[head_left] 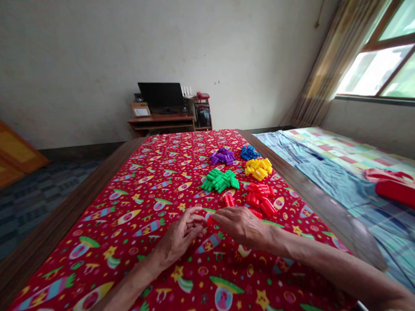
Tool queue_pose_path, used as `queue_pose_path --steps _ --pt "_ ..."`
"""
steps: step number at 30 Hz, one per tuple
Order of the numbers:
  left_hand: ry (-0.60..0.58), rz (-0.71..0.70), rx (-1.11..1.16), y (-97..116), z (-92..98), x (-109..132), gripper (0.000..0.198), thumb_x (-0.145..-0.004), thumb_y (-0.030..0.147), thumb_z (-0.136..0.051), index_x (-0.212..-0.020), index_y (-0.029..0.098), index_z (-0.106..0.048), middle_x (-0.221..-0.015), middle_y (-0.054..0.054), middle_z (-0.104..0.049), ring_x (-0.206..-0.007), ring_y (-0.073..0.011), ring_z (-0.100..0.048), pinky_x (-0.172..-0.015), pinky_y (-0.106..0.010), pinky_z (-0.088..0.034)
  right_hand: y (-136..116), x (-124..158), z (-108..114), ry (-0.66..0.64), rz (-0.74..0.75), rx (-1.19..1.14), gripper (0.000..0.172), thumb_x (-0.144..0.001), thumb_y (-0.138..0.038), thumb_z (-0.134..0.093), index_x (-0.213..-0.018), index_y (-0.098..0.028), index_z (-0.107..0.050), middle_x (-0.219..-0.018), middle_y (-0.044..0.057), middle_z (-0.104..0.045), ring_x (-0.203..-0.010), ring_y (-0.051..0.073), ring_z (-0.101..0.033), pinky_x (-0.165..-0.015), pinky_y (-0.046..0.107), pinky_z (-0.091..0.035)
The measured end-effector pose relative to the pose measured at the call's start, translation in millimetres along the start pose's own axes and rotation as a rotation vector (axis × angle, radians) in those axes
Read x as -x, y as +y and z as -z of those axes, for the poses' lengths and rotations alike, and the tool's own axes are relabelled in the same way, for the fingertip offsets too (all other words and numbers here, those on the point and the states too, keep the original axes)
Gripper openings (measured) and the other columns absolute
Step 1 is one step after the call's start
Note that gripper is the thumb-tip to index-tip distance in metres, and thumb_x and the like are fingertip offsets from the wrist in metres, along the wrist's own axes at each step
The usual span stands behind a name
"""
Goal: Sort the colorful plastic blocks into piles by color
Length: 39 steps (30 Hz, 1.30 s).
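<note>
Red piece (pixel 210 220): small plastic block, just off the near-left corner of the red pile (pixel 261 198), caught between both sets of fingertips, on or barely above the cloth.
Left hand (pixel 180 237): near-left of red pile, fingers curled in, tips pinched on the red piece.
Right hand (pixel 241 226): near side of red pile, palm down, fingertips at the red piece; its back hides the grip, so I can't tell whether it is clamped or only touching.
Loose red block (pixel 229 200): just left of red pile, apart from it, nearer to it than the hands are.
Green pile (pixel 220 180): beyond-left of red pile, near.
Yellow pile (pixel 258 168): straight beyond red pile, near.
Blue pile (pixel 249 152): beyond red pile, past the yellow.
Purple pile (pixel 222 157): beyond-left of red pile, past the green.
Cloth (pixel 129 207): red rocket print, under red pile and all the rest.
Table (pixel 65 216): dark wood rim showing well left of red pile.
Bed (pixel 324 172): right of red pile, off the table.
Progress (judged): far along. Five colours sit in separate heaps, no mixed heap in view. Left over: the red piece in the fingers and the loose red block, neither in the red pile.
</note>
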State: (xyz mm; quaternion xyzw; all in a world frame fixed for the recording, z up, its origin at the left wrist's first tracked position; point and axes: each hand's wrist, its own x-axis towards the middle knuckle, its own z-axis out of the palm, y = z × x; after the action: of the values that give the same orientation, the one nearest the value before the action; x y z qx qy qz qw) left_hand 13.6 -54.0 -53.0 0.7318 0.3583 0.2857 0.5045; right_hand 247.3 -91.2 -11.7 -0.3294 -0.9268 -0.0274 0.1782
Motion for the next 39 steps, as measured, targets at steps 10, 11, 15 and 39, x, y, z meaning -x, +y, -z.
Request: queue_pose_path --steps 10,11,15,39 --pt "-0.039 -0.190 -0.240 4 1.5 -1 0.025 -0.095 0.032 -0.042 -0.113 0.021 -0.055 -0.094 -0.005 -0.070 -0.075 -0.0137 -0.069 -0.064 -0.022 -0.057 65 112 46 0.262 -0.667 0.511 0.028 -0.096 -0.031 -0.040 -0.088 -0.019 -0.063 -0.088 0.011 -0.070 -0.080 0.023 -0.065 -0.068 0.033 -0.049" --pt "-0.040 -0.193 -0.246 5 1.3 -2 0.024 -0.094 0.031 -0.042 -0.111 0.021 -0.057 -0.094 -0.004 -0.070 -0.074 -0.0135 -0.069 -0.064 -0.021 -0.057 64 118 43 0.227 -0.695 0.525 0.029 -0.096 -0.033 -0.040 -0.084 -0.020 -0.061 -0.082 0.010 -0.069 -0.076 0.023 -0.064 -0.065 0.033 -0.048" --pt "-0.040 -0.199 -0.256 8 0.6 -2 0.024 -0.094 0.029 -0.042 -0.109 0.020 -0.059 -0.094 -0.005 -0.069 -0.074 -0.0130 -0.069 -0.064 -0.021 -0.057 55 117 33 0.167 -0.642 0.447 0.034 -0.098 -0.038 -0.038 -0.077 -0.021 -0.057 -0.070 0.006 -0.065 -0.063 0.019 -0.061 -0.058 0.030 -0.044" --pt "-0.043 -0.284 -0.415 8 3.3 1 0.024 -0.094 0.022 -0.043 -0.108 0.022 -0.062 -0.099 -0.004 -0.070 -0.084 -0.0145 -0.068 -0.077 -0.023 -0.055 60 20 20 -0.203 -0.053 0.018 0.013 -0.089 -0.018 -0.056 -0.095 -0.020 -0.068 -0.095 0.006 -0.071 -0.103 0.018 -0.060 -0.096 0.036 -0.045"
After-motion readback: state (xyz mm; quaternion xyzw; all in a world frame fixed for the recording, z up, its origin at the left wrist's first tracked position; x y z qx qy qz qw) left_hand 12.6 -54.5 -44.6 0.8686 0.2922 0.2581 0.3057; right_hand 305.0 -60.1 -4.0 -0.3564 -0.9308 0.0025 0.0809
